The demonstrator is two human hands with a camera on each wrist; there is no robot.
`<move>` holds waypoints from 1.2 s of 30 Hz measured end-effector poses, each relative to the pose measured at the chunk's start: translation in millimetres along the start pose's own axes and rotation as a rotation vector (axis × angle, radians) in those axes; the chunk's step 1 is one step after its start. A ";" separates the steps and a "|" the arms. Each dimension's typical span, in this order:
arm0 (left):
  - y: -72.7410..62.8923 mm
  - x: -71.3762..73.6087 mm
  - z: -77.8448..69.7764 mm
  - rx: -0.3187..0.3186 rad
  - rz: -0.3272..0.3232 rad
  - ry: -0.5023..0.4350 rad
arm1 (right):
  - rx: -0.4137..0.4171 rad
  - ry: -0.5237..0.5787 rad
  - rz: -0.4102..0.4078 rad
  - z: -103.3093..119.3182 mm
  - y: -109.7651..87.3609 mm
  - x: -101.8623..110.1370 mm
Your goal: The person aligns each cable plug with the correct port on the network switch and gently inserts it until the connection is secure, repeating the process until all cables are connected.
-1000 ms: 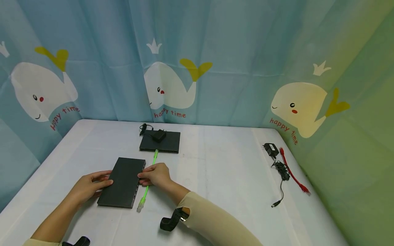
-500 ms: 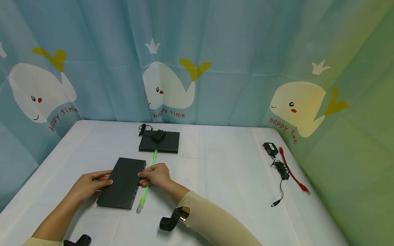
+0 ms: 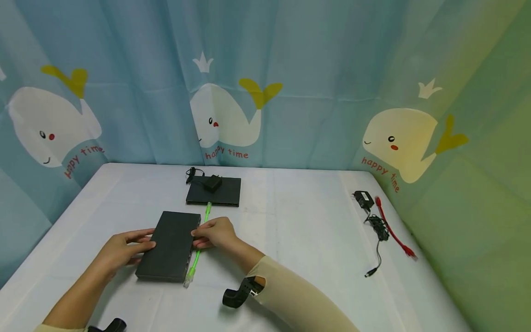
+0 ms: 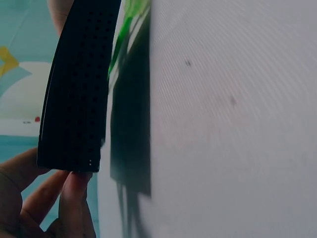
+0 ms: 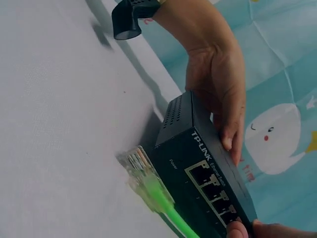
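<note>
A black Ethernet switch point(image 3: 171, 244) is held by both hands at the left of the table. My left hand point(image 3: 118, 252) grips its left edge, thumb on top. My right hand point(image 3: 218, 232) pinches the ported right edge. In the left wrist view a shadow lies apart from the switch point(image 4: 79, 94), so it is off the tabletop at least there. Labelled network ports face the camera in the right wrist view, where the switch point(image 5: 193, 148) appears with a green network cable point(image 5: 166, 208) beside it. That cable runs below my right hand, its clear plug near the switch's front corner.
Behind lies a second black switch point(image 3: 227, 192) with a black power adapter point(image 3: 212, 183) on top. At the right side of the white table point(image 3: 307, 230) lie another power adapter point(image 3: 364, 199) with a bundled cord and a red network cable point(image 3: 392, 226). A whale-print curtain point(image 3: 315, 83) stands behind.
Both hands and the switch have shifted a little to the right, bringing the switch's edge closer to the green cable. The grip looks the same.
</note>
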State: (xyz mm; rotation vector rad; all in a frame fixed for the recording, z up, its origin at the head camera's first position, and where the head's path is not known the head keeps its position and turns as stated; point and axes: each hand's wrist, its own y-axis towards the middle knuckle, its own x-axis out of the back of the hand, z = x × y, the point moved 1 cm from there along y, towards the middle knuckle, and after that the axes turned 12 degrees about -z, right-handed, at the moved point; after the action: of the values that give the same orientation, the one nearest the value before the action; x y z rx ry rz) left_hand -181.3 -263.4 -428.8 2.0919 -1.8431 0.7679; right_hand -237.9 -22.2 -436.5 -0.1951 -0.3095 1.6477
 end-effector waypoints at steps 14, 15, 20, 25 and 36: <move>-6.6 -32.6 -22.5 0.005 0.065 -0.141 | 0.009 -0.039 -0.011 0.9 -6.0 49.2; -6.8 -36.0 -24.3 0.012 0.069 -0.151 | 0.010 -0.045 -0.011 0.7 -7.0 53.4; -9.0 -49.5 -30.8 0.005 0.097 -0.191 | 0.026 -0.065 -0.011 1.0 -11.3 71.5; -12.7 -59.6 -35.0 0.014 0.117 -0.232 | 0.027 -0.089 -0.014 2.4 -15.6 83.7; -16.2 -84.4 -47.5 0.002 0.103 -0.239 | 0.027 -0.119 -0.022 3.4 -21.5 110.8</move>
State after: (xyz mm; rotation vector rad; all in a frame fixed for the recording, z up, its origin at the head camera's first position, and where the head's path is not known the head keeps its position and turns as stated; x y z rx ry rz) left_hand -181.2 -165.2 -432.2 2.1856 -2.0865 0.5616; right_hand -229.9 89.3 -420.3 -0.0734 -0.3777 1.6436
